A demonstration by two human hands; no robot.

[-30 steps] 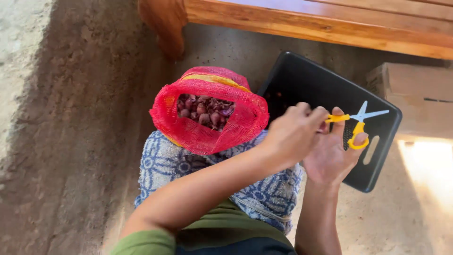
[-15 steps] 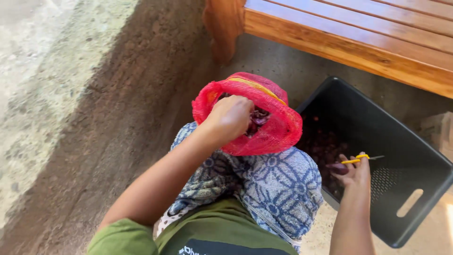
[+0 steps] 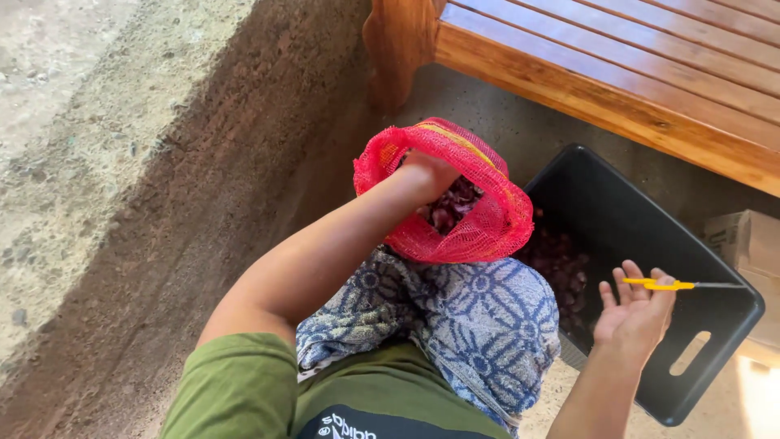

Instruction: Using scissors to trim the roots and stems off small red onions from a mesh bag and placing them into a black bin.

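Observation:
A red mesh sack [image 3: 479,219] of small dark red shallots rests on a blue-and-white patterned cloth [image 3: 479,325] over my lap. My left hand [image 3: 426,175] reaches into the sack's open mouth, fingers hidden among the shallots. My right hand [image 3: 634,313] hovers palm-up over a black plastic crate [image 3: 715,325] on my right, with yellow-handled scissors [image 3: 670,284] hooked on its fingers. Trimmed shallots [image 3: 561,264] lie at the bottom of the crate.
A wooden slatted bench [image 3: 617,73] runs across the top, its leg [image 3: 398,49] just beyond the sack. A cardboard box [image 3: 751,244] sits at the right edge. Rough concrete ground slopes up on the left.
The left hand went from the scissors and right hand over to the sack and has pushed into its mouth. The view has shifted, showing more of the crate.

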